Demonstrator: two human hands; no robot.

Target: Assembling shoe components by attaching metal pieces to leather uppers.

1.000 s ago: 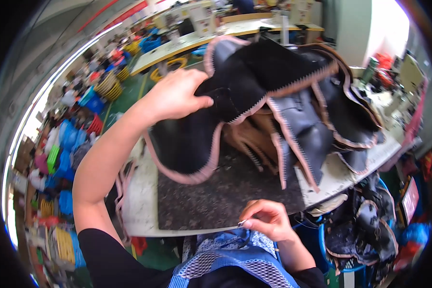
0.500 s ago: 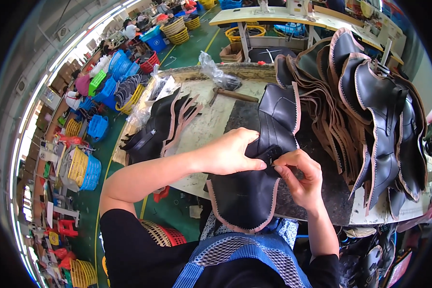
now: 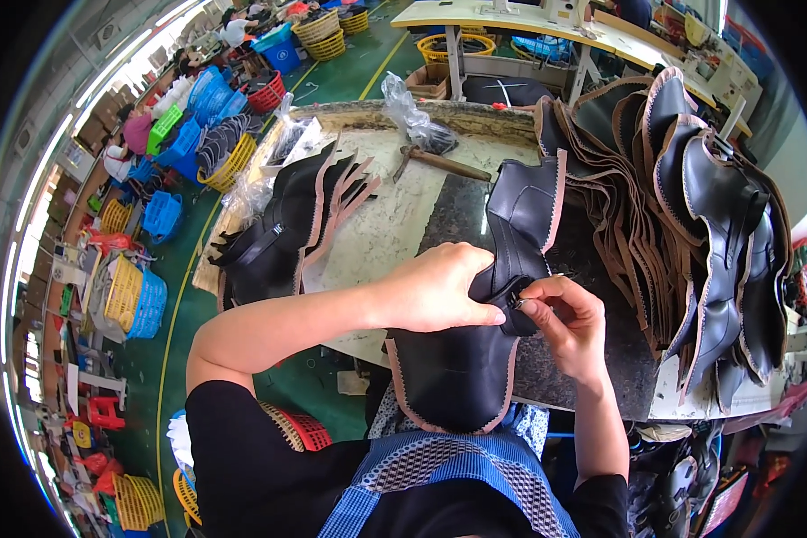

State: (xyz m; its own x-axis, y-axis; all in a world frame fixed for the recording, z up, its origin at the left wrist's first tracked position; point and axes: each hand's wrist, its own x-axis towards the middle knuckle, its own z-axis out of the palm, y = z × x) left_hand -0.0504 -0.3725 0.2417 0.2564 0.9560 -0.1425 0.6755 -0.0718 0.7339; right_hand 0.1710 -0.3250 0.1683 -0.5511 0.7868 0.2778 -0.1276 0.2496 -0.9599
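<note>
The black leather (image 3: 453, 377) lies between the two hands, its upper end stretching past them over the dark mat (image 3: 592, 381), its rounded lower end nearer the apron (image 3: 421, 462). From the left, the left hand (image 3: 435, 287) grips its middle, thumb on top, fingers mostly hidden. At its right side the right hand (image 3: 569, 327) pinches a small metal bit (image 3: 521, 303) between thumb and forefinger. A hammer (image 3: 444, 164) rests beyond on the surface (image 3: 381, 247).

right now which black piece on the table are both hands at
The single middle piece, its rounded end past the near edge of the table; the others lie in the left pile and right pile.
</note>
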